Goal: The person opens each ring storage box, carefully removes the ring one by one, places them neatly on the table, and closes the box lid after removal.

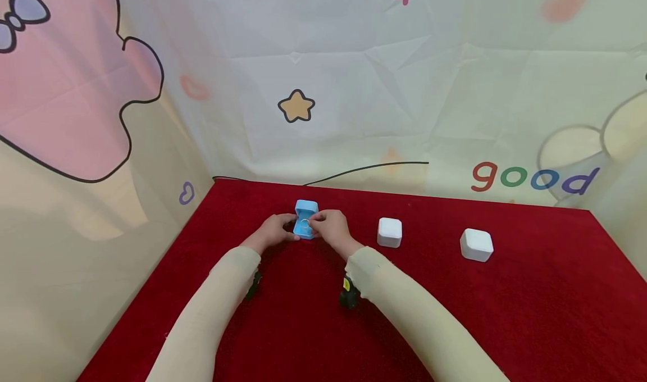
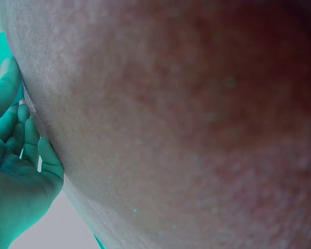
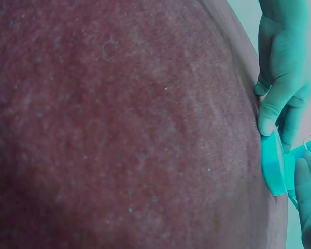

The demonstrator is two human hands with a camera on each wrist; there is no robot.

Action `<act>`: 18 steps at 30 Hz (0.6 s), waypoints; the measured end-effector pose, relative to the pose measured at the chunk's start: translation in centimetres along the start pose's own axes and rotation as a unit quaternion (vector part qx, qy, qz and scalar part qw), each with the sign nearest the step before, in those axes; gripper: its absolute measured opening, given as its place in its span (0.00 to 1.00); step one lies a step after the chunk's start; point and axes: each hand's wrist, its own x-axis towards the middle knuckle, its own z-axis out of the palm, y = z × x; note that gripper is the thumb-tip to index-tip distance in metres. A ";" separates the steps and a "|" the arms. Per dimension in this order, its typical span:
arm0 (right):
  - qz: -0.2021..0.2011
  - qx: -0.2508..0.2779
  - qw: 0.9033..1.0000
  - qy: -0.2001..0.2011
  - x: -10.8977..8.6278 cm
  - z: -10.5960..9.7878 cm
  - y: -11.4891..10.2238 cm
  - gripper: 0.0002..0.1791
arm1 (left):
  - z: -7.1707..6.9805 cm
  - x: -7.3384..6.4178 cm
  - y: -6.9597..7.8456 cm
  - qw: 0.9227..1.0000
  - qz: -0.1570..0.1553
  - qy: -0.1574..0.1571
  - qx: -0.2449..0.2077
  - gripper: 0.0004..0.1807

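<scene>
A small light-blue ring box stands with its lid up on the red cloth. My left hand holds it from the left, thumb at the front; the right wrist view also shows this hand gripping the box. With thumb and forefinger, my right hand pinches a thin ring over the open box. Whether the ring touches the box's cushion I cannot tell. In the left wrist view, my left hand is at the left edge beside part of the box.
Two white boxes with rounded corners, one nearer and one farther right, sit right of my hands. Red cloth covers the table. A printed curtain hangs behind and along the left side.
</scene>
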 end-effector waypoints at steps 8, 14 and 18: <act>0.001 0.001 1.000 -0.001 -0.5 -0.3 -0.6 0.13 | -0.1 0.0 0.0 1.000 -0.003 0.002 0.001 0.35; -0.007 0.003 1.000 -0.002 -0.6 -0.4 -0.4 0.13 | -0.1 -0.3 0.4 1.000 -0.002 0.001 -0.001 0.35; -0.009 -0.002 1.000 -0.007 -0.9 -0.5 -0.4 0.13 | -0.1 -0.4 0.6 1.000 -0.007 0.000 -0.001 0.35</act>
